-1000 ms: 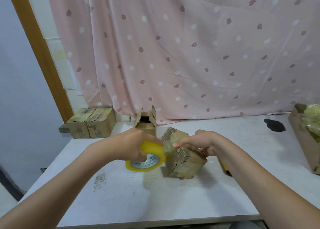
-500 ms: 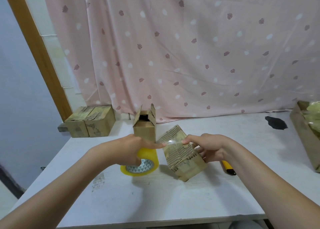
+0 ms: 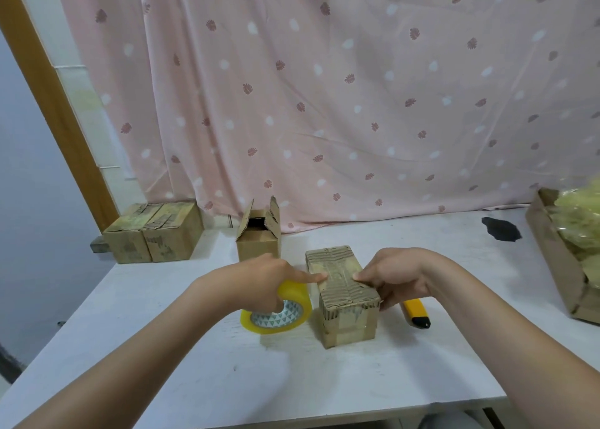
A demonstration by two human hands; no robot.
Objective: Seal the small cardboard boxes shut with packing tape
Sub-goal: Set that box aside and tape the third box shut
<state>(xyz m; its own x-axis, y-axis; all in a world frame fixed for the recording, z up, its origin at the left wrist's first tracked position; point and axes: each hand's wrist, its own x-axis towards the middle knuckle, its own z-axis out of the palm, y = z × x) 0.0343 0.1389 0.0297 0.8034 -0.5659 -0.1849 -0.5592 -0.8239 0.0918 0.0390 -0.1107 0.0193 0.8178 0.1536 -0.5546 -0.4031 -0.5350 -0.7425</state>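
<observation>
On the worktop (image 3: 201,380) the closed box (image 3: 344,295) sits between the two hands — the tape roll (image 3: 279,311) just left of it, the knife (image 3: 416,313) just right. Behind stands an open box (image 3: 259,234); two boxes (image 3: 154,234) lie far left, a tray (image 3: 558,259) at the right edge.

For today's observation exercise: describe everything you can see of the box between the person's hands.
The box is small, brown corrugated cardboard with worn, ragged edges. It lies closed and lengthwise on the white table, glossy clear tape showing on its near end. The left hand, gripping the yellow tape roll, touches its top with a forefinger; the right hand holds its right side, fingertips on top. A yellow knife lies just right of it.
</observation>
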